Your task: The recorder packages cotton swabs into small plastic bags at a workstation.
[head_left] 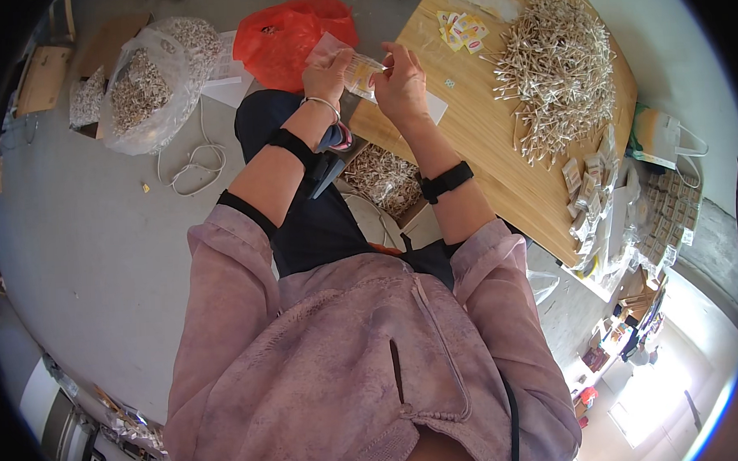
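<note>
Over the near left corner of the wooden table, both hands meet at a clear plastic packet (362, 76) that has thin sticks and a yellow-and-white label inside. My left hand (326, 78) is closed around its left end, where a flap of clear film sticks up. My right hand (402, 85) has its fingers curled at the packet's right edge, with thumb and fingertips against it. On the table to the right lies a large loose heap of cotton swabs (556, 74). Small yellow-and-white cards (461, 30) are spread left of that heap.
A box of loose swabs (383, 180) sits below the table edge. Several filled packets (585, 192) line the table's right side. On the floor at left are a red plastic bag (295, 36), clear bags of swabs (141, 92) and a white cable (197, 168).
</note>
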Available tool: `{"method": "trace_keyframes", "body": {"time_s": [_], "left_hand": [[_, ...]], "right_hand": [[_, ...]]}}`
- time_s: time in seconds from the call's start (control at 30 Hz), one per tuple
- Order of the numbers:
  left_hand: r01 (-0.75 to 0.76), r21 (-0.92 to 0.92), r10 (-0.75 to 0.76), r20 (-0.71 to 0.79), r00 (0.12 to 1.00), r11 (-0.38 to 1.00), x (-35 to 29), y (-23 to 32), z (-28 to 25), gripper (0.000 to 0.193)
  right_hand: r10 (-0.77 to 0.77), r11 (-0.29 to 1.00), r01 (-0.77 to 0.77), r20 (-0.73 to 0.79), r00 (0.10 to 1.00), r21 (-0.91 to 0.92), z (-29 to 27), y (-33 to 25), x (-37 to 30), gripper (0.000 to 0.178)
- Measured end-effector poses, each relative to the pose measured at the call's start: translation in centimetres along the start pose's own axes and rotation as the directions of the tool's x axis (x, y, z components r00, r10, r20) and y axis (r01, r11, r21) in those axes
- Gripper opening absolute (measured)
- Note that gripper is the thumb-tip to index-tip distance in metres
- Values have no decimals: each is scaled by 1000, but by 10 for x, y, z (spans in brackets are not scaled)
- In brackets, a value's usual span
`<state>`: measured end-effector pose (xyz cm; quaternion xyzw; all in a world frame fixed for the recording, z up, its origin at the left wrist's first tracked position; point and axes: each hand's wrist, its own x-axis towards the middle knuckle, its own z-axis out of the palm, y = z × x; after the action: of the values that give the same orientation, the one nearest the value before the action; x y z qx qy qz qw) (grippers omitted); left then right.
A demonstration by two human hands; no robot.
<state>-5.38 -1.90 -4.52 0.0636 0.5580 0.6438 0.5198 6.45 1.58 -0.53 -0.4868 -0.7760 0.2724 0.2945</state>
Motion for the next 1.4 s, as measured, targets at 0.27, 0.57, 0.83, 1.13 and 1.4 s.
{"method": "trace_keyframes", "body": {"time_s": [0.27, 0.57, 0.83, 1.13, 1.4], "left_hand": [[-22, -37, 22, 9, 1000, 999, -5, 3, 3, 26], [-64, 123, 60, 32, 998, 990, 12, -7, -8, 29], [-4, 54, -6, 184, 983, 999, 29, 0, -28, 37], [-210, 73, 204, 78, 976, 975, 23, 24, -32, 41], [-732, 653, 760, 571, 310, -192, -35, 25, 21, 63]], "right_hand": [[33, 999, -34, -46, 998, -23, 10, -14, -2, 50], [-12, 990, 15, 25, 1000, -143, 6, -29, 1, 51], [129, 973, -90, 173, 976, -213, 12, -44, 6, 52], [206, 840, -352, -358, 911, -413, -76, 39, -30, 56], [394, 758, -598, -548, 738, -260, -142, 131, -70, 56]]}}
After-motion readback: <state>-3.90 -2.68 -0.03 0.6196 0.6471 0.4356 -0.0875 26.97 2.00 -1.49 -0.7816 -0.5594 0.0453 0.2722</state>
